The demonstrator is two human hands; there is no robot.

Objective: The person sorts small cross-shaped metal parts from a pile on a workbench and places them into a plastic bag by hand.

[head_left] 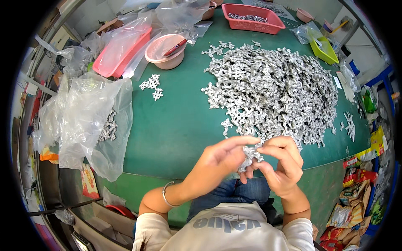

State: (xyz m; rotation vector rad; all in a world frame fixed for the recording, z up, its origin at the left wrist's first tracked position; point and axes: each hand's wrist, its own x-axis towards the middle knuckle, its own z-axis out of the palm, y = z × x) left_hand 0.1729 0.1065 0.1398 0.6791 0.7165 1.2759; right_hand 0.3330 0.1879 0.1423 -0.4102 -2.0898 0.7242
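Both hands meet just over the near edge of the green table. My left hand (215,161) is curled around a few small silver-grey metal castings (251,154), shaped like crosses with knobbed arms. At the same castings, my right hand (282,165) pinches with thumb and forefinger. How many pieces lie in the fingers is hidden. Beyond the hands spreads a big heap of like castings (272,88). A few more castings (153,85) lie apart at the left, below a round pink bowl.
At left, a clear plastic bag (92,121) has castings in it. Behind it stand a pink tray (123,52) and the pink bowl (169,62) with a red-handled tool (176,47). A pink basin (253,19) and a yellow-green tray (324,50) stand at the far side. Thin metal strips (350,125) lie right.
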